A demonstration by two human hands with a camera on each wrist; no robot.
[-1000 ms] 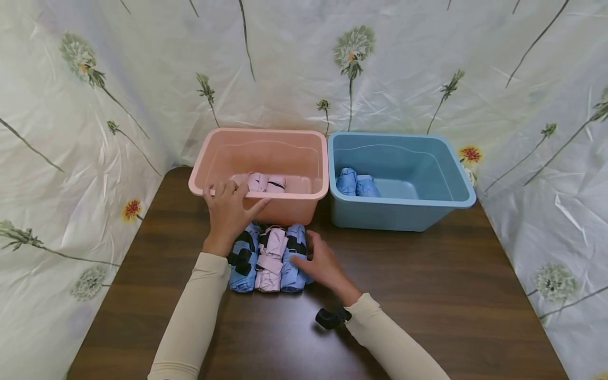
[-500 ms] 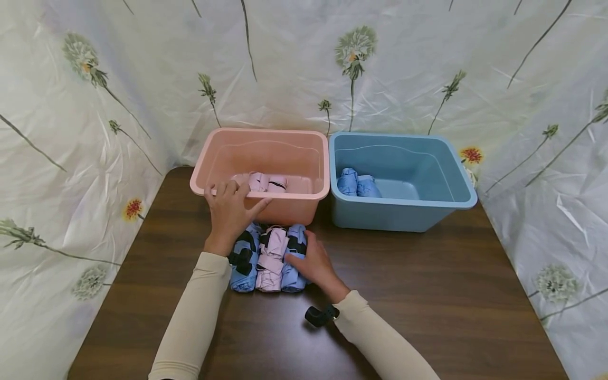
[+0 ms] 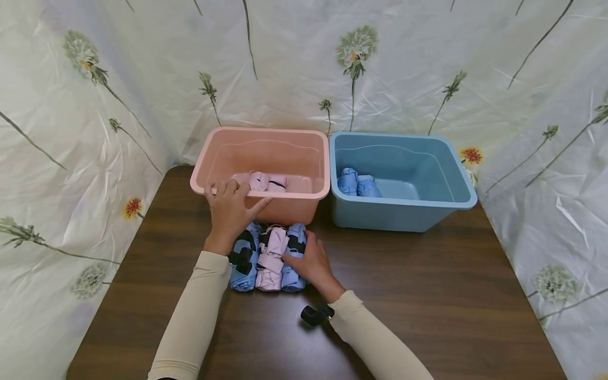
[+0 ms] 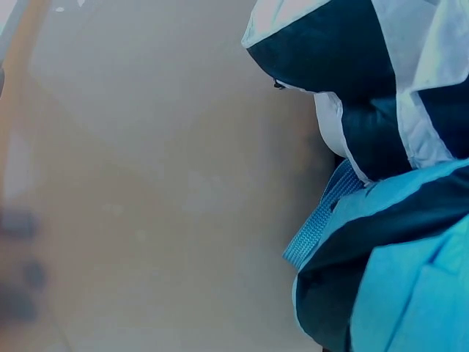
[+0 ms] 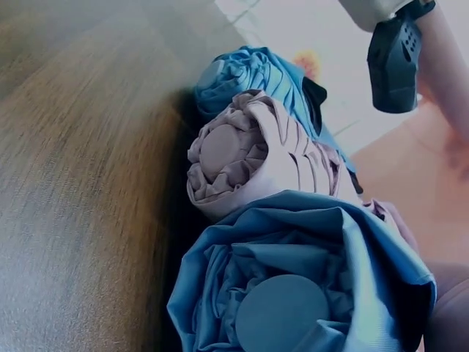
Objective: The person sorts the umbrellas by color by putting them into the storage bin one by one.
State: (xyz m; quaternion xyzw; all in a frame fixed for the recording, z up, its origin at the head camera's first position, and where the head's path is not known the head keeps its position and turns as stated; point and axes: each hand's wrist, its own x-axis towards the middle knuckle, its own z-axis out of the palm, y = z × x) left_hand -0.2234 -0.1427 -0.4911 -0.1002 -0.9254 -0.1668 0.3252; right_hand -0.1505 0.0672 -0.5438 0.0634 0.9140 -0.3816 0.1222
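Three folded umbrellas lie side by side on the table: a blue umbrella [image 3: 243, 279] at left, a pink umbrella [image 3: 268, 281] in the middle, another blue umbrella [image 3: 291, 281] at right. My right hand [image 3: 314, 264] grips that right one, thumb on top and fingers along its outer side; its round end cap [image 5: 282, 315] faces the right wrist camera. My left hand [image 3: 229, 214] holds the front rim of the pink bin [image 3: 287, 209], fingers over the edge, thumb outside. In the left wrist view, the bin's wall [image 4: 168, 183] fills the left, beside umbrella ends.
Two pink umbrellas [image 3: 268, 182] lie inside the pink bin. A blue bin [image 3: 380, 216] stands right beside it, with two blue umbrellas [image 3: 356, 183] at its left end. Behind the dark wooden table [image 3: 427, 285] hangs a floral curtain [image 3: 285, 63].
My right hand has moved left and closed over the right blue umbrella, its thumb reaching across the top. The left hand has stayed on the pink bin's rim.
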